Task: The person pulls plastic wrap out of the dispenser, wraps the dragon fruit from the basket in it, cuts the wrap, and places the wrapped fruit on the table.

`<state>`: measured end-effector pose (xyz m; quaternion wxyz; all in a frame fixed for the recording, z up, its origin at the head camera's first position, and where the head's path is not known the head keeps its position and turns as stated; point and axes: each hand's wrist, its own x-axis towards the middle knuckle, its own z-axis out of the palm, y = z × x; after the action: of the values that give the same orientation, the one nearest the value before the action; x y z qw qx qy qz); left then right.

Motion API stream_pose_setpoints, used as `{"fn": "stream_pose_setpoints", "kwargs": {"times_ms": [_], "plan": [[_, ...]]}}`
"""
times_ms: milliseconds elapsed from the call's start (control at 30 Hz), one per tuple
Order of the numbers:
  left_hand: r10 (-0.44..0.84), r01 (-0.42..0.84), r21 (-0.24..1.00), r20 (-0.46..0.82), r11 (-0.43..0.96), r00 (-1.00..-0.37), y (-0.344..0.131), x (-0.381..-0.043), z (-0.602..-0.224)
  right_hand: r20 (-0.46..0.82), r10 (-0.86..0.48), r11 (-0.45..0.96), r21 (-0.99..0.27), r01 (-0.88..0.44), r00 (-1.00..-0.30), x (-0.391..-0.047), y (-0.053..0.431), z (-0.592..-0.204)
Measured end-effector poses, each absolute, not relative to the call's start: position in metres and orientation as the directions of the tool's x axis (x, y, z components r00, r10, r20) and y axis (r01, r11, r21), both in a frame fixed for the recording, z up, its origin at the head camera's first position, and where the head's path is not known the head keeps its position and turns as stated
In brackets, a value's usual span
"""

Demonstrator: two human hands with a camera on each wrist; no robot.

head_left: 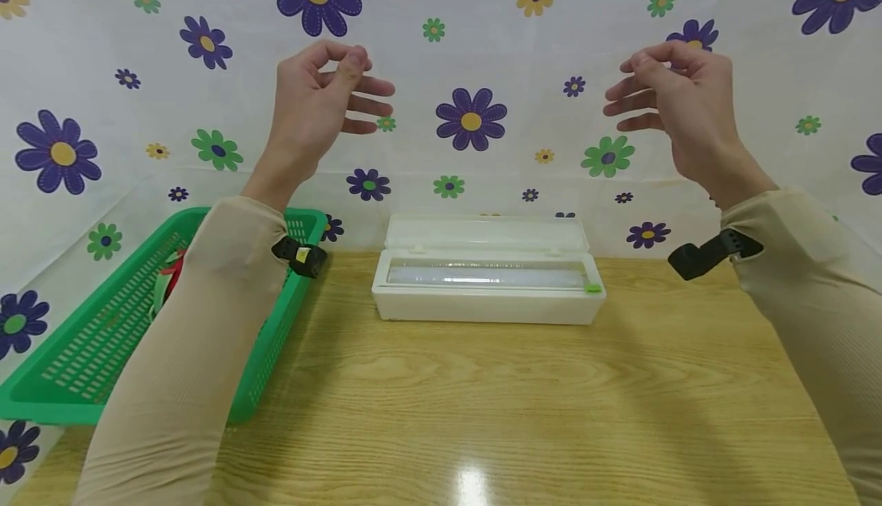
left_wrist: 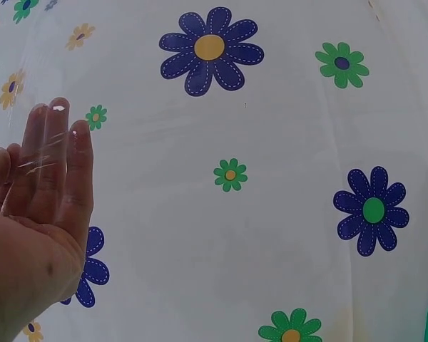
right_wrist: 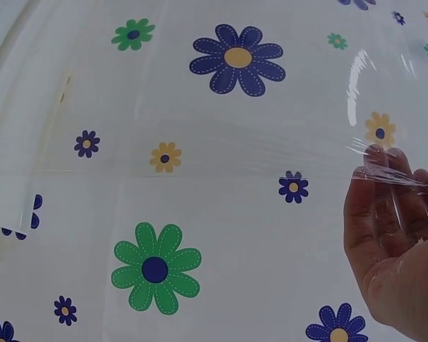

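A clear sheet of cling film (right_wrist: 354,89) is stretched between my two raised hands, above and behind the table. My left hand (head_left: 310,104) pinches one end between thumb and index finger, the other fingers extended behind the film. On the other side my right hand (head_left: 696,108) pinches the opposite end the same way; creases gather at its fingertips in the right wrist view. Below and between the hands, a white cling film box (head_left: 482,308) stands on the table with its lid (head_left: 485,234) up. The film roll (head_left: 482,275) shows inside.
A green slotted basket (head_left: 41,412) stands at the left, partly behind my left forearm, with something red and green (head_left: 165,280) in it. A green slider (head_left: 592,288) sits at the box's right end. White flowered sheeting hangs behind the wooden table (head_left: 441,391).
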<state>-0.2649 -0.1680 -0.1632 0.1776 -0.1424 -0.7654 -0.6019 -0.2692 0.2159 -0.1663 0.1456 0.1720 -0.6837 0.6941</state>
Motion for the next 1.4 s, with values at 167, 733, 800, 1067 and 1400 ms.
{"fn": "stream_pose_setpoints", "kwargs": {"times_ms": [167, 733, 800, 1067, 1400], "plan": [[-0.008, 0.424, 0.870, 0.440, 0.252, -0.898, -0.168, -0.265, -0.162, 0.451, -0.021, -0.007, -0.892, -0.451, -0.892, -0.269, 0.215, -0.165], [-0.017, 0.455, 0.859, 0.471, 0.234, -0.882, -0.166, -0.265, -0.154, 0.485, -0.006, -0.037, -0.874, -0.484, -0.875, -0.267, 0.214, -0.158], [-0.020, 0.458, 0.858, 0.475, 0.232, -0.880, -0.166, -0.264, -0.153, 0.491, -0.004, -0.040, -0.870, -0.491, -0.871, -0.267, 0.214, -0.157], [-0.030, 0.468, 0.860, 0.484, 0.204, -0.875, -0.167, -0.263, -0.148, 0.501, -0.011, -0.047, -0.865, -0.500, -0.865, -0.265, 0.213, -0.152], [-0.044, 0.484, 0.847, 0.504, 0.219, -0.863, -0.166, -0.255, -0.143, 0.520, -0.010, -0.057, -0.853, -0.519, -0.854, -0.260, 0.214, -0.148]]}}
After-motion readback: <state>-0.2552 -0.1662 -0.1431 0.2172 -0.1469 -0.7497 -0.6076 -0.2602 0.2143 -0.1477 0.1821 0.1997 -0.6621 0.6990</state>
